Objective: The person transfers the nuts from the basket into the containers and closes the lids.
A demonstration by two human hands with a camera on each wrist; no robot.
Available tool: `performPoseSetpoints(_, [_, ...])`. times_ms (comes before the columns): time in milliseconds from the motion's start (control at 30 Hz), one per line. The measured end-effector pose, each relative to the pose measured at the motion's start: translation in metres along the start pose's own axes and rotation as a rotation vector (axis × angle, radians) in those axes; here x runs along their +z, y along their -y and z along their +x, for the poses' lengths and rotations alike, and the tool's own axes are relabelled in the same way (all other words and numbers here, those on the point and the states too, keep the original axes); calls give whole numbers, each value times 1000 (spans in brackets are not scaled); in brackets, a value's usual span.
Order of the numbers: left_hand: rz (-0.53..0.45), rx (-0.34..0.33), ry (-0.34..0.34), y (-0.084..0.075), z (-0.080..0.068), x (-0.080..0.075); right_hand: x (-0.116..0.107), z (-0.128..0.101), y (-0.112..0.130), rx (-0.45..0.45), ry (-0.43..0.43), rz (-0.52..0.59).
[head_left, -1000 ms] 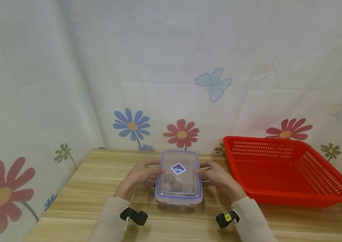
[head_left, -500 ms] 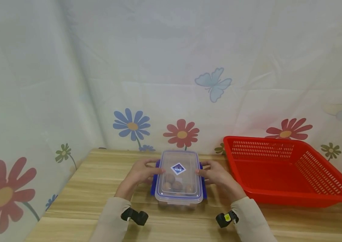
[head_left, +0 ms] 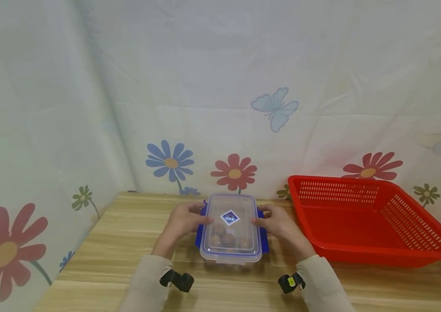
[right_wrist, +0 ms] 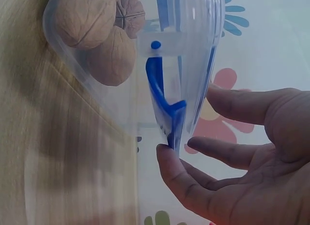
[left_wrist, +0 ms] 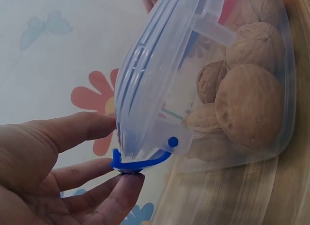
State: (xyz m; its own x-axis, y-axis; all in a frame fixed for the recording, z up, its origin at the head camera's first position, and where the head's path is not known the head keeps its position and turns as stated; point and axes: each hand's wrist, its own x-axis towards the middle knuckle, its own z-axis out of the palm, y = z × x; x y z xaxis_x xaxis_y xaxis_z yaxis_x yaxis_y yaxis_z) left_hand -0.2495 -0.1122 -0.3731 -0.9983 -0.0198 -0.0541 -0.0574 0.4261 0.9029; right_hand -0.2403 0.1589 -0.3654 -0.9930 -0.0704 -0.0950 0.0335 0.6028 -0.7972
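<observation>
Clear box (head_left: pixel 230 229) of walnuts (left_wrist: pixel 247 106) sits mid-table, long axis running away from the person. Left hand (head_left: pixel 183 221) and right hand (head_left: pixel 280 223) flank it equally close, fingers relaxed, fingertips under the lifted blue side clips (right_wrist: pixel 167 106).

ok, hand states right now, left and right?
Left hand: open, fingertip under the blue side latch of the walnut container.
Right hand: open, fingertip lifting the blue latch on its side.

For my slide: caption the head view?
Both hands lift blue side clips on a walnut box.
</observation>
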Motion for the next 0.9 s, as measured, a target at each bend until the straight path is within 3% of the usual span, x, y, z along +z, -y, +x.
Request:
performPoseSetpoints(467, [35,69,-37,0,0,6,1,-1,4,-51,-22,-32])
performPoseSetpoints(900, [235,135,-126,-5,-4,8,2,3,4,-50,-24,-33])
